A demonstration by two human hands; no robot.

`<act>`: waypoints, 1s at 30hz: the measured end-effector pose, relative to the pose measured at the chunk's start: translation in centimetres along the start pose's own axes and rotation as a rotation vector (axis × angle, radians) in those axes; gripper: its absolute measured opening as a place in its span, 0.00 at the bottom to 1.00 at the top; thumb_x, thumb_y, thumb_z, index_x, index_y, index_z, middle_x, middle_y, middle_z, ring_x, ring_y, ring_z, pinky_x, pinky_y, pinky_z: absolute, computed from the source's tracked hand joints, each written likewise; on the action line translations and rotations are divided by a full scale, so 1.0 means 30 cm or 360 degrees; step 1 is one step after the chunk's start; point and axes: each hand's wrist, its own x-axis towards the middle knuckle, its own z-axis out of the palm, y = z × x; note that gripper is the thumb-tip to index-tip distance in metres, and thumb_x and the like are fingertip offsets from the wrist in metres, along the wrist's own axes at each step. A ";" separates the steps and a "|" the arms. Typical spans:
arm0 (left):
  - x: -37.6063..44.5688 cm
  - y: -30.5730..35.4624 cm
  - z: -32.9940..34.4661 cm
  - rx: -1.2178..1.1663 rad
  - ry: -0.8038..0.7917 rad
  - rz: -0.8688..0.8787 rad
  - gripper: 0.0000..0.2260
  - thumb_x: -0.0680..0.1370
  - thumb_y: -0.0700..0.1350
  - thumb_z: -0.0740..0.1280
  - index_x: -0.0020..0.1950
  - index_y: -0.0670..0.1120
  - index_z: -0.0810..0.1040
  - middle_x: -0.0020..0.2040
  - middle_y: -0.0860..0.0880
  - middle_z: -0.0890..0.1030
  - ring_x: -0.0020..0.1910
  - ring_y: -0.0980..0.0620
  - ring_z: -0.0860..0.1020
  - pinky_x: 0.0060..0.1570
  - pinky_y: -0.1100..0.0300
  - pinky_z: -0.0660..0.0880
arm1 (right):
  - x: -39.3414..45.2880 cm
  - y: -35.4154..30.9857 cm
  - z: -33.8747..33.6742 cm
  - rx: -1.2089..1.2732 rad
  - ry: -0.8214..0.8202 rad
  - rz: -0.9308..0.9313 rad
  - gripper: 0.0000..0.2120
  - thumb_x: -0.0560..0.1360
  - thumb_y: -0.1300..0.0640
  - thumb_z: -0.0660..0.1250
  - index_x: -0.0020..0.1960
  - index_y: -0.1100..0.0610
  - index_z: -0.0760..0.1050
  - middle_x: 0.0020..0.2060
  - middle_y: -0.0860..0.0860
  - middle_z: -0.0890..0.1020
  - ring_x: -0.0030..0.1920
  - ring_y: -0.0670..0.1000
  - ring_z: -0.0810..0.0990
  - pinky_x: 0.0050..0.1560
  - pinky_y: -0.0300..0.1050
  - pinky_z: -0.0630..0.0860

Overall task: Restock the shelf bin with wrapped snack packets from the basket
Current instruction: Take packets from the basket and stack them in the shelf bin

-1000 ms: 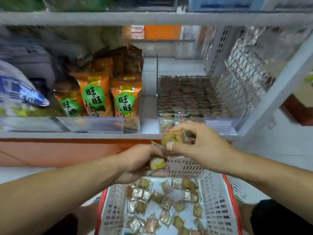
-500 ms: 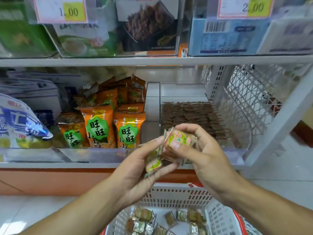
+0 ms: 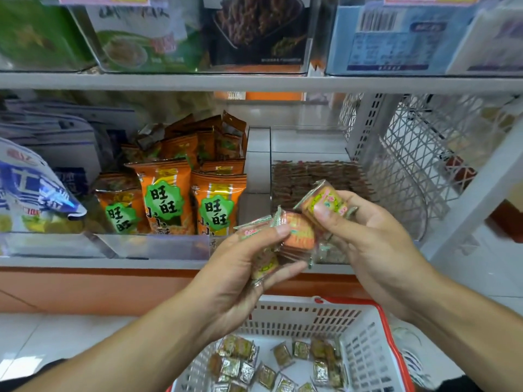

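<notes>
Both hands are pinching wrapped snack packets — the left hand (image 3: 240, 267) a stack (image 3: 294, 239), the right hand (image 3: 376, 244) one packet (image 3: 325, 203) (slippery film) — so some could be sliding back into the basket (image 3: 365, 346) before the clear bin (image 3: 319, 176).

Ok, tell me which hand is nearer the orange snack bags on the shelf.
Left. The left hand sits just below and right of the orange snack bags; the right hand is farther right, before the clear bin.

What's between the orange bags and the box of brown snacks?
In the head view, only a bare white strip of shelf separates the orange bags from the clear bin.
</notes>
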 end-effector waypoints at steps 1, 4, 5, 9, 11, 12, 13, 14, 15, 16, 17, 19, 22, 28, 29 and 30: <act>-0.001 0.001 0.002 0.0024 0.0010 0.0033 0.20 0.66 0.41 0.78 0.57 0.38 0.85 0.56 0.37 0.86 0.52 0.42 0.87 0.43 0.53 0.85 | 0.001 -0.007 -0.011 -0.0072 -0.0045 0.0037 0.19 0.68 0.50 0.75 0.56 0.58 0.81 0.50 0.57 0.86 0.51 0.52 0.83 0.57 0.51 0.76; -0.003 0.000 0.008 0.0132 0.0079 0.0174 0.33 0.64 0.40 0.79 0.67 0.37 0.76 0.57 0.37 0.85 0.54 0.41 0.86 0.46 0.53 0.84 | -0.001 -0.003 -0.038 -0.0068 -0.0202 0.0249 0.21 0.69 0.51 0.76 0.59 0.57 0.80 0.57 0.59 0.84 0.58 0.58 0.83 0.66 0.62 0.75; -0.005 -0.001 0.010 0.0163 0.0106 0.0218 0.35 0.64 0.39 0.79 0.69 0.36 0.74 0.57 0.36 0.85 0.55 0.40 0.86 0.48 0.51 0.84 | -0.002 0.000 -0.041 -0.0024 -0.0226 0.0306 0.21 0.69 0.52 0.76 0.61 0.56 0.79 0.59 0.59 0.84 0.60 0.58 0.83 0.67 0.62 0.74; -0.013 -0.006 0.010 0.0170 0.0203 0.0328 0.35 0.66 0.40 0.79 0.70 0.36 0.72 0.57 0.36 0.85 0.55 0.39 0.85 0.53 0.47 0.83 | -0.004 0.001 -0.039 0.0119 -0.0302 0.0436 0.23 0.67 0.57 0.79 0.61 0.52 0.82 0.61 0.59 0.83 0.63 0.62 0.80 0.61 0.52 0.80; -0.016 -0.003 0.008 0.0135 0.0235 0.0334 0.34 0.66 0.43 0.79 0.69 0.37 0.73 0.58 0.37 0.85 0.56 0.40 0.85 0.52 0.48 0.84 | -0.001 0.001 -0.048 0.0166 -0.0277 0.0470 0.23 0.65 0.59 0.78 0.60 0.52 0.83 0.60 0.59 0.83 0.60 0.60 0.83 0.54 0.48 0.82; -0.016 -0.001 0.007 0.0135 0.0247 0.0332 0.33 0.66 0.43 0.79 0.69 0.38 0.74 0.58 0.38 0.85 0.56 0.40 0.85 0.52 0.47 0.84 | 0.000 0.001 -0.052 0.0183 -0.0279 0.0483 0.23 0.65 0.60 0.77 0.60 0.52 0.83 0.60 0.59 0.83 0.58 0.58 0.84 0.53 0.48 0.82; -0.017 0.001 0.005 0.0143 0.0260 0.0332 0.32 0.66 0.43 0.79 0.68 0.38 0.75 0.58 0.38 0.85 0.56 0.40 0.85 0.53 0.46 0.84 | -0.001 0.002 -0.054 0.0197 -0.0303 0.0492 0.24 0.65 0.62 0.77 0.61 0.52 0.82 0.60 0.59 0.83 0.57 0.58 0.84 0.53 0.48 0.82; -0.017 0.003 0.002 0.0151 0.0271 0.0336 0.32 0.65 0.42 0.79 0.67 0.40 0.75 0.57 0.39 0.86 0.55 0.40 0.85 0.54 0.46 0.83 | -0.002 0.002 -0.056 0.0203 -0.0342 0.0493 0.25 0.66 0.63 0.77 0.62 0.52 0.82 0.61 0.58 0.83 0.57 0.58 0.84 0.53 0.50 0.82; -0.016 0.006 -0.001 0.0157 0.0274 0.0343 0.32 0.64 0.40 0.80 0.66 0.41 0.76 0.56 0.39 0.86 0.54 0.40 0.86 0.53 0.47 0.84 | -0.003 0.003 -0.058 0.0196 -0.0374 0.0483 0.26 0.66 0.64 0.77 0.63 0.51 0.81 0.61 0.57 0.83 0.58 0.58 0.84 0.54 0.51 0.82; -0.016 0.008 -0.002 0.0161 0.0266 0.0349 0.32 0.62 0.40 0.80 0.65 0.42 0.76 0.56 0.39 0.86 0.53 0.40 0.86 0.50 0.49 0.84 | -0.003 0.003 -0.060 0.0170 -0.0384 0.0456 0.27 0.66 0.65 0.77 0.63 0.51 0.81 0.61 0.56 0.83 0.58 0.59 0.84 0.54 0.51 0.82; -0.016 0.011 -0.002 0.0167 0.0252 0.0355 0.32 0.61 0.39 0.80 0.64 0.43 0.76 0.55 0.39 0.86 0.52 0.40 0.86 0.48 0.51 0.84 | -0.002 0.004 -0.063 0.0125 -0.0367 0.0412 0.27 0.65 0.65 0.78 0.63 0.51 0.81 0.61 0.56 0.83 0.58 0.59 0.84 0.53 0.50 0.82; -0.015 0.017 -0.003 0.0168 0.0203 0.0353 0.32 0.60 0.39 0.80 0.63 0.44 0.76 0.53 0.39 0.87 0.49 0.42 0.87 0.44 0.55 0.84 | -0.001 0.003 -0.070 0.0012 -0.0309 0.0296 0.28 0.62 0.65 0.79 0.61 0.50 0.81 0.60 0.56 0.83 0.56 0.58 0.85 0.52 0.47 0.82; -0.012 0.033 -0.009 0.0208 0.0089 0.0291 0.30 0.64 0.37 0.81 0.64 0.44 0.77 0.54 0.39 0.87 0.49 0.43 0.87 0.43 0.54 0.84 | -0.006 0.003 -0.076 -0.0070 -0.0359 0.0217 0.35 0.60 0.66 0.83 0.64 0.47 0.79 0.62 0.54 0.83 0.60 0.56 0.83 0.54 0.45 0.81; -0.008 0.041 0.001 0.0409 0.0061 0.0249 0.31 0.64 0.42 0.84 0.64 0.42 0.79 0.58 0.38 0.85 0.53 0.41 0.86 0.47 0.51 0.84 | -0.030 0.005 -0.053 -0.0116 -0.0447 0.0122 0.34 0.62 0.61 0.82 0.65 0.44 0.79 0.61 0.52 0.83 0.60 0.54 0.83 0.56 0.42 0.80; -0.006 0.034 0.004 0.0381 0.0110 0.0242 0.31 0.64 0.42 0.83 0.64 0.41 0.79 0.58 0.39 0.85 0.53 0.42 0.86 0.46 0.51 0.84 | -0.030 0.003 -0.047 -0.0199 -0.0367 0.0033 0.32 0.61 0.60 0.82 0.62 0.44 0.80 0.59 0.52 0.84 0.58 0.53 0.84 0.55 0.42 0.80; -0.004 0.025 0.005 0.0313 0.0152 0.0213 0.30 0.64 0.44 0.82 0.64 0.42 0.79 0.57 0.40 0.86 0.52 0.43 0.87 0.44 0.51 0.84 | -0.032 0.003 -0.043 -0.0324 -0.0275 -0.0077 0.30 0.62 0.60 0.83 0.60 0.43 0.80 0.57 0.50 0.85 0.56 0.51 0.85 0.54 0.40 0.80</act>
